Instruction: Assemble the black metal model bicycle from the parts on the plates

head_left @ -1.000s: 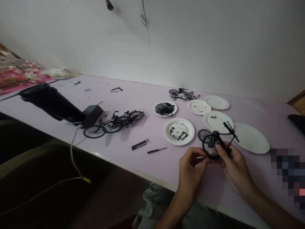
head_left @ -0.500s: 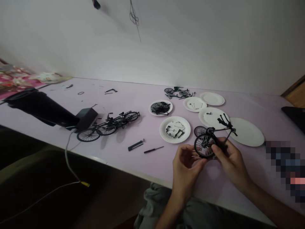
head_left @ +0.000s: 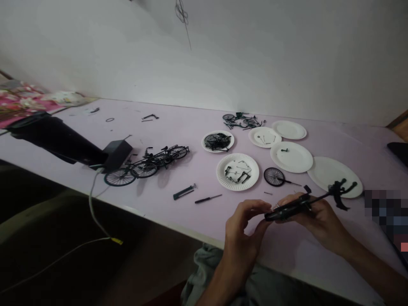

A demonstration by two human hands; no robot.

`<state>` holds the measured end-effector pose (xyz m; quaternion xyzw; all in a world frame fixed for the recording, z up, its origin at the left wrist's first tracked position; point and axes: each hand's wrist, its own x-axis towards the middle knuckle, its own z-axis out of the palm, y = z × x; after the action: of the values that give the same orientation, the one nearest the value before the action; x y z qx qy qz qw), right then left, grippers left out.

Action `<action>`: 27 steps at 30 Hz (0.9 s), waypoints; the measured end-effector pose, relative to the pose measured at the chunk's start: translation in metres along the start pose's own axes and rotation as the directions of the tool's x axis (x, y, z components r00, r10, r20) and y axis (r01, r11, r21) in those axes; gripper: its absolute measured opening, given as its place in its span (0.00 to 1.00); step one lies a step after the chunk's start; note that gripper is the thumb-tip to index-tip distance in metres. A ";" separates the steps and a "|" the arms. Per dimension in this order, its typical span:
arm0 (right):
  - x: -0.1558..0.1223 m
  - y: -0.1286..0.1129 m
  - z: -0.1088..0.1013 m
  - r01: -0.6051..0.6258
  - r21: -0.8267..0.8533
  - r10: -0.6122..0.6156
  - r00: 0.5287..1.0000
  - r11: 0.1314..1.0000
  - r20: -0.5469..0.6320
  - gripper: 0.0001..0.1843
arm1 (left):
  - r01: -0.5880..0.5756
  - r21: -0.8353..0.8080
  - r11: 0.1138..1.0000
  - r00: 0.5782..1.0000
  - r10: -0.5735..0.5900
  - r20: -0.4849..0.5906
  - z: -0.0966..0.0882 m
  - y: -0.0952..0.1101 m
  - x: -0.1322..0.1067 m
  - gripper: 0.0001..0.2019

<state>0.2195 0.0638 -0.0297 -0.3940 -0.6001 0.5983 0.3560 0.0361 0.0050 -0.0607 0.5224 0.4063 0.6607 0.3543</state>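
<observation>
"Where was the model bicycle frame [head_left: 287, 210]?"

"Lower right of the view, lying on its side across the right hand [head_left: 320, 221], which gripped it firmly."

"And the left hand [head_left: 242, 231]?"

"Curled, its fingers by the end away from the handlebars [head_left: 339, 190]; contact was hard to tell. That sideways hold seemed to leave that end free."

"The spoked wheel [head_left: 274, 177]?"

"Apart, just beside a paper plate [head_left: 237, 182]."

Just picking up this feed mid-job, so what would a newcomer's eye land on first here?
The black model bicycle frame in the right hand stands out first, at the near right of the table, with the left hand at its end. Beyond it, a loose spoked wheel lies beside a white paper plate of small parts. Two assembled model bicycles sit further left.
</observation>
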 end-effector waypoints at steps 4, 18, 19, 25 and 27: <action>-0.003 -0.007 0.000 0.136 -0.027 -0.133 0.988 0.990 0.076 0.08 | -0.017 0.096 0.995 0.988 0.002 0.153 -0.017 0.004 -0.001 0.12; -0.001 -0.012 0.013 0.167 -0.078 -0.160 0.982 0.983 0.098 0.12 | -0.285 0.230 0.931 0.878 0.157 0.451 -0.042 0.032 0.017 0.16; -0.001 -0.011 0.012 0.157 -0.076 -0.150 0.984 0.985 0.094 0.12 | -0.287 0.246 0.926 0.872 0.146 0.468 -0.043 0.033 0.018 0.14; -0.003 0.006 0.005 0.162 -0.184 -0.151 0.986 0.970 0.073 0.08 | -0.262 0.277 0.925 0.886 0.116 0.450 -0.043 0.027 0.021 0.20; -0.004 0.008 0.006 0.168 -0.201 -0.159 0.985 0.965 0.062 0.08 | -0.252 0.299 0.920 0.893 0.102 0.439 -0.041 0.022 0.020 0.14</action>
<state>0.2159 0.0577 -0.0380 -0.3640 -0.6970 0.5106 0.3480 -0.0088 0.0063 -0.0375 0.7405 0.3818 0.4819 0.2716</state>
